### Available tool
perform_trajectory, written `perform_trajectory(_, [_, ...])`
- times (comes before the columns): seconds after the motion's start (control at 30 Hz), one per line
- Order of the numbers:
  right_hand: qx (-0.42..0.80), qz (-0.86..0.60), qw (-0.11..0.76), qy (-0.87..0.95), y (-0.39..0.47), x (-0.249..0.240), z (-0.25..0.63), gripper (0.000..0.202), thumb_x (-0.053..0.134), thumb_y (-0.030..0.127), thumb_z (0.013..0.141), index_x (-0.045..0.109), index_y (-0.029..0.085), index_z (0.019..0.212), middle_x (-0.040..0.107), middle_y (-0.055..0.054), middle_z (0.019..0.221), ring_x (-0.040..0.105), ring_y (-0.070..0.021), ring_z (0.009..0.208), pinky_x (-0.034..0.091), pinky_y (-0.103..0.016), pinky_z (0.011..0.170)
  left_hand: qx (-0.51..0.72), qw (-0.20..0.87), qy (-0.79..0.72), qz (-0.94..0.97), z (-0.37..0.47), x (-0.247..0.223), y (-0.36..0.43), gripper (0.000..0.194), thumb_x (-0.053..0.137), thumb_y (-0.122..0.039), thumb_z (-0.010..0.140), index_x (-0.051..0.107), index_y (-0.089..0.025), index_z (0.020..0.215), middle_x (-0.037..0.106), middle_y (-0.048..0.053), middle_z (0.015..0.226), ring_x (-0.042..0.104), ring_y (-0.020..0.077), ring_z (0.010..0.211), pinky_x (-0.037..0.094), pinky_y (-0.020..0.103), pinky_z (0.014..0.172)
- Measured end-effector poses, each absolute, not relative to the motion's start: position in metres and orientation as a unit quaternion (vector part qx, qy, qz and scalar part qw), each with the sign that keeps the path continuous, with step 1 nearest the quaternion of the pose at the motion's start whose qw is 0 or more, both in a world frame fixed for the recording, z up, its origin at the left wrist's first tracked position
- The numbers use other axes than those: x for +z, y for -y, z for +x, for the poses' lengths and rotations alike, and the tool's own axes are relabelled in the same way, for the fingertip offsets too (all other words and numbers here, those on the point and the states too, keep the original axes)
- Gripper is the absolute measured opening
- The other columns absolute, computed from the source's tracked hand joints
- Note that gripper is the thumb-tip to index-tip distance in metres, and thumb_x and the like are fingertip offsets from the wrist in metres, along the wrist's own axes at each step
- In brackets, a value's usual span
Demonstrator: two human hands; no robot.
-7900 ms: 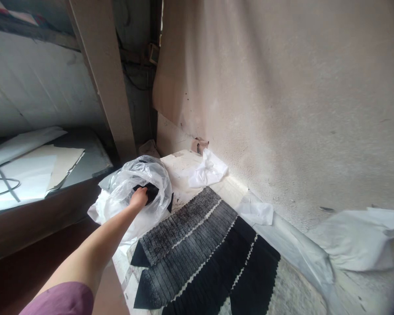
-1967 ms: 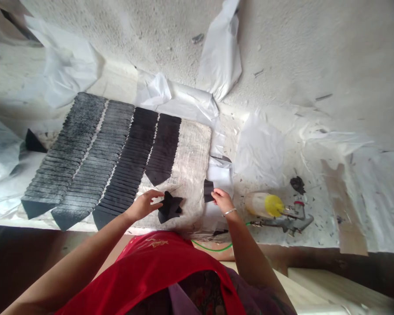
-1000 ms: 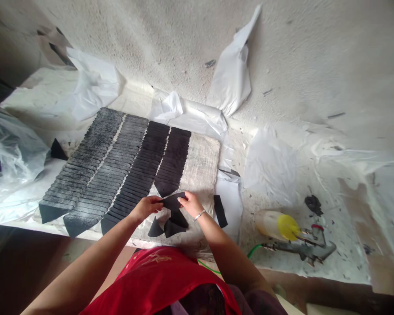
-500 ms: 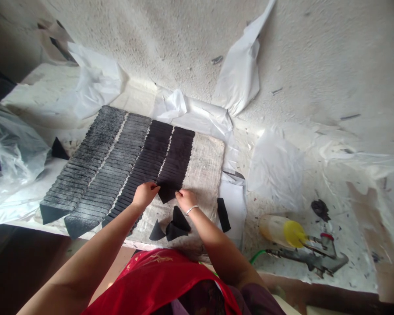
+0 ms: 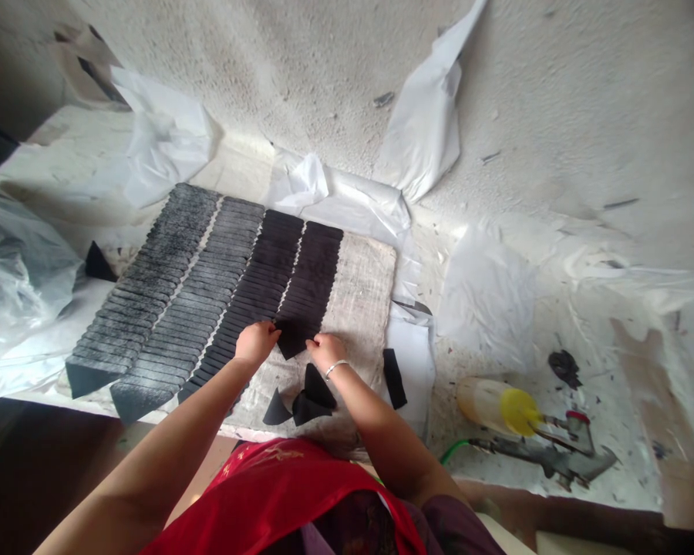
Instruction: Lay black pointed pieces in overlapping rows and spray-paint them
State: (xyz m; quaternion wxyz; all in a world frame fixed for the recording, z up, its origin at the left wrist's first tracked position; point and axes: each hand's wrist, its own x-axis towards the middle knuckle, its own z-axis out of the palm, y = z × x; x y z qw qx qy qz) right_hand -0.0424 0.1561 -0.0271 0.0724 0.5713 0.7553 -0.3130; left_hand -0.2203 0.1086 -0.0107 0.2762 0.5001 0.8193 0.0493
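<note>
Four rows of overlapping dark strips (image 5: 208, 285) cover most of the cloth mat (image 5: 358, 281) on the bench (image 5: 433, 482). At the near end of the rightmost row lies a black strip (image 5: 293, 333), its ends pinched between the fingertips of the left hand (image 5: 257, 341) and right hand (image 5: 325, 351). The left forearm crosses the third row, hiding its lower end. Loose black scraps (image 5: 309, 405) lie between the wrists; right of them, another black piece (image 5: 395, 378) on white paper (image 5: 415, 351), then a spray gun (image 5: 560, 455) with a yellow-capped bottle (image 5: 500, 407).
</note>
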Motion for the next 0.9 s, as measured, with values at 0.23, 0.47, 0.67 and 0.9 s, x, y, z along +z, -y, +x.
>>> perform_trajectory(0.23, [-0.312,0.572,0.082,-0.754,-0.155,-0.027,-0.043,0.031,0.049,0.041,0.086,0.066,0.021,0.070,0.067,-0.006,0.073,0.060,-0.0172,0.070,0.035,-0.026,0.058,0.049,0.274,-0.820,0.500,-0.221,-0.013,-0.109,0.029,0.050,-0.041,0.080,0.069,-0.019,0.082,0.069,0.010,0.079,0.062,0.0242,0.075,0.039,0.028,0.062])
perform_trajectory(0.47, [-0.295,0.564,0.129,-0.761,-0.162,-0.016,-0.048,0.032,0.050,0.043,0.084,0.069,0.018,0.080,0.068,-0.013,0.083,0.061,-0.0231,0.078,0.040,-0.031,0.065,0.023,0.244,-0.824,0.511,-0.217,-0.008,-0.109,0.027,0.052,-0.041,0.080,0.064,-0.018,0.088,0.065,0.011,0.090,0.062,0.0245,0.079,0.040,0.029,0.063])
perform_trajectory(0.67, [-0.303,0.555,0.090,-0.770,-0.153,-0.002,-0.027,0.021,0.053,0.031,0.084,0.068,0.017,0.084,0.067,-0.011,0.080,0.060,-0.0218,0.076,0.040,-0.030,0.068,0.075,0.193,-0.821,0.533,-0.219,0.012,-0.095,0.031,0.052,-0.037,0.081,0.056,-0.017,0.104,0.062,0.010,0.098,0.061,0.0215,0.080,0.041,0.027,0.067])
perform_trajectory(0.9, [-0.391,0.371,0.031,-0.842,-0.090,0.012,-0.013,0.029,0.064,0.048,0.074,0.069,0.020,0.082,0.062,-0.004,0.083,0.056,-0.0141,0.072,0.042,-0.025,0.069,0.138,0.394,-0.687,0.595,-0.213,0.022,-0.028,0.021,0.050,-0.035,0.079,0.063,-0.018,0.081,0.062,0.002,0.073,0.055,0.0129,0.064,0.041,0.023,0.065])
